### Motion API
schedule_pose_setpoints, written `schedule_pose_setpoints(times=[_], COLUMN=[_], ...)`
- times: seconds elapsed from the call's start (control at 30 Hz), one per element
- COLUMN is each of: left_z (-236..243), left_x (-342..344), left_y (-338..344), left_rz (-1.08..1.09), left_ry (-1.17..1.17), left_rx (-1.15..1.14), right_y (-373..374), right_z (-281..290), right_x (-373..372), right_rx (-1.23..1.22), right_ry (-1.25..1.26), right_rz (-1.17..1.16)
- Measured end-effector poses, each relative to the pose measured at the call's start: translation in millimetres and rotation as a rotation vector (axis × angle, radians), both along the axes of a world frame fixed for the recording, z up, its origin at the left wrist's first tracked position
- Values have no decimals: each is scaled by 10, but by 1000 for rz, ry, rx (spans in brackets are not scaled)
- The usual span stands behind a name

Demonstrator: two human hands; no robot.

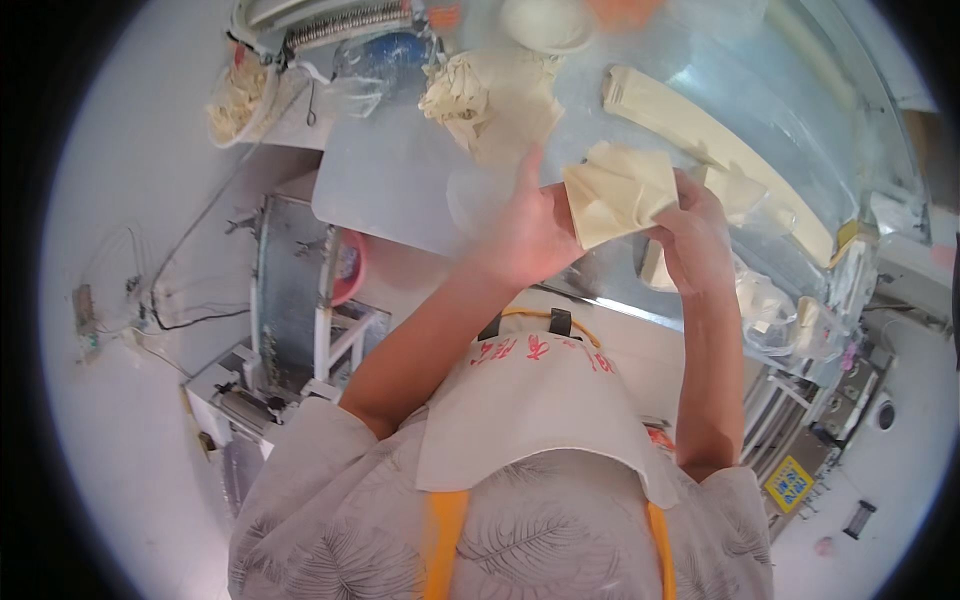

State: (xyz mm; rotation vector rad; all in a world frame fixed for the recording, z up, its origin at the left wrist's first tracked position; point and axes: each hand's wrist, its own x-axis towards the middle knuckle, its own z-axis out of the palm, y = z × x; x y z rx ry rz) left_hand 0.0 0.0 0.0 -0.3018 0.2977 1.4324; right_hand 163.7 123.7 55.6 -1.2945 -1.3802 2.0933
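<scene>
Over the near edge of the table, both hands are at a square, pale yellow dough wrapper (622, 195) with creases across its upper face. My right hand (698, 235) pinches its right side between thumb and fingers. My left hand (535, 232) supports its left side; the thumb sticks up away from it, and the other fingers are partly hidden beneath. Just beyond my left hand lies a flat, pale sheet (520, 110), with a heap of gathered, pleated pieces (458, 95) at its left. Right of my right hand stands a small block of pale wrappers (735, 190).
A long pale strip of stacked dough (715, 140) curves along the right of the table. Clear plastic bags (770, 310) with pale pieces sit at the near right corner. A white bowl (547, 25) stands at the back, and a filled basin (240, 100) at far left.
</scene>
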Motion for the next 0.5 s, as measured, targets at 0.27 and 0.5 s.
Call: schedule_pose_setpoints(times=[0.27, 0.5], left_z=[803, 1020], left_x=[-226, -381], left_y=[-507, -796], left_rz=[129, 76], left_ry=[596, 1213], left_rx=[230, 252], right_y=[-398, -833], right_z=[-263, -304], right_x=[-109, -594], right_rx=[-480, -521], right_ry=[621, 840], right_rz=[-250, -152])
